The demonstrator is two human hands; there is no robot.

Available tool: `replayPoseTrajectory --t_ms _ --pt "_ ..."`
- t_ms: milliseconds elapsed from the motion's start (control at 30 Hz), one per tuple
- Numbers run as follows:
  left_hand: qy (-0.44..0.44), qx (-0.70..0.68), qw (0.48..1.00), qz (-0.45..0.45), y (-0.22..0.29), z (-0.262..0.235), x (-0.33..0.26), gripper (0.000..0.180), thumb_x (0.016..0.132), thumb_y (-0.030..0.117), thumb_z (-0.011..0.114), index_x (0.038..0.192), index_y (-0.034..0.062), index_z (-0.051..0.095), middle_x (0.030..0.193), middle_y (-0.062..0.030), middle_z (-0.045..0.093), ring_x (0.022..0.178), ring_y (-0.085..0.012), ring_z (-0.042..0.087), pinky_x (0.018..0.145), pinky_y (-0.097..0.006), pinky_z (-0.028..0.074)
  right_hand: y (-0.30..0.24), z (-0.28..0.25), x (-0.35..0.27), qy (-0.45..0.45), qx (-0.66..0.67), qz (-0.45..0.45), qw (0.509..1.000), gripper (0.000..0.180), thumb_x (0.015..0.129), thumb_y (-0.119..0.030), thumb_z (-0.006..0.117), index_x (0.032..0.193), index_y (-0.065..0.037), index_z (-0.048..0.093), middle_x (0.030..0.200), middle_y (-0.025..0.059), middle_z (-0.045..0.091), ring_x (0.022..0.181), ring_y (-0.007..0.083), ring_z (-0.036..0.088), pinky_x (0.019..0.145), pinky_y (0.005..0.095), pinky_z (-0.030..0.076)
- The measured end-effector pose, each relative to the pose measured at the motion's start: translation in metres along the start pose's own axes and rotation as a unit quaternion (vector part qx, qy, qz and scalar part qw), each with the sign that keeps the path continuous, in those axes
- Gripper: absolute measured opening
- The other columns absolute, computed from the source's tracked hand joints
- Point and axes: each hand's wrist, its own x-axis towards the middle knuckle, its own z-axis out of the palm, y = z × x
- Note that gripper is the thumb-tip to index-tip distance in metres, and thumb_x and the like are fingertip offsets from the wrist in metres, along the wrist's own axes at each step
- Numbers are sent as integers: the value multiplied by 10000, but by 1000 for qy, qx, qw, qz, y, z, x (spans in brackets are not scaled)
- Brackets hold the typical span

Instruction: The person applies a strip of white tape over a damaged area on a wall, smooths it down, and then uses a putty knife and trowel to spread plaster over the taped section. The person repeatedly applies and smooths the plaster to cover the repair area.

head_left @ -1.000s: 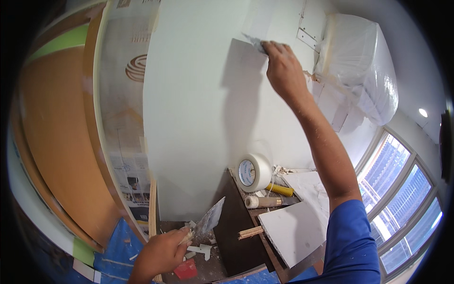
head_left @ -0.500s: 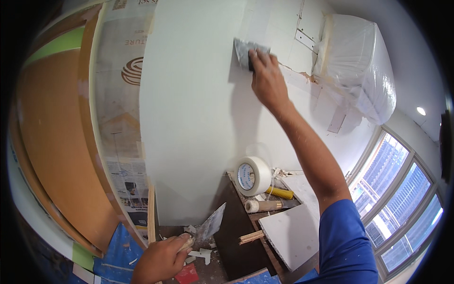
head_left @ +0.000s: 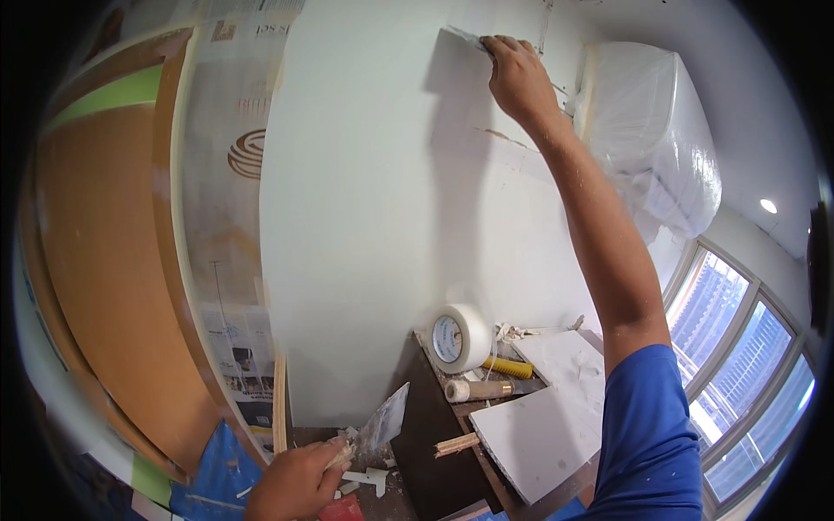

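Putty knife [head_left: 467, 37] is high above the tape roll [head_left: 473, 339], its blade tilted against the pale wall [head_left: 365, 217]; how much of its edge touches cannot be told. The right hand [head_left: 524, 82] grips it, fingers bent around a handle they mostly hide. Below and left of the tape roll, the left hand [head_left: 295, 480] has its fingers closed on the handle of a scraper [head_left: 383, 423], blade slanting up and smeared pale.

Just below the tape roll, which stands on its rim, lie a yellow handle [head_left: 511, 368] and a pale-ended tool [head_left: 476, 392]. Below and right are white boards [head_left: 539, 434]; straight below, a wood strip [head_left: 457, 445] juts out over a dark panel [head_left: 434, 451]. A plastic-wrapped unit [head_left: 660, 130] hangs above and right of the roll, partly hidden by the right forearm, which also crosses the wall. Debris [head_left: 373, 480] lies below and left of the roll.
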Motion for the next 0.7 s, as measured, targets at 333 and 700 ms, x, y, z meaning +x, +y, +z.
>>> replayPoseTrajectory --t_ms 333,700 --pt "-1 -2 1000 8 -3 2 -1 388 960 198 703 1274 -30 693 1059 -256 747 944 -444 727 840 -467 578 -81 14 -112 -48 53 2 997 511 867 93 540 1367 49 632 1328 248 650 1213 444 584 1078 479 503" --pt "5 3 1000 6 -1 1 -3 392 973 223 688 1282 -19 688 1093 -253 747 999 -449 720 878 -462 575 -131 -20 -183 -167 89 7 982 507 897 19 538 1395 101 578 1409 254 601 1292 414 560 1082 474 491"
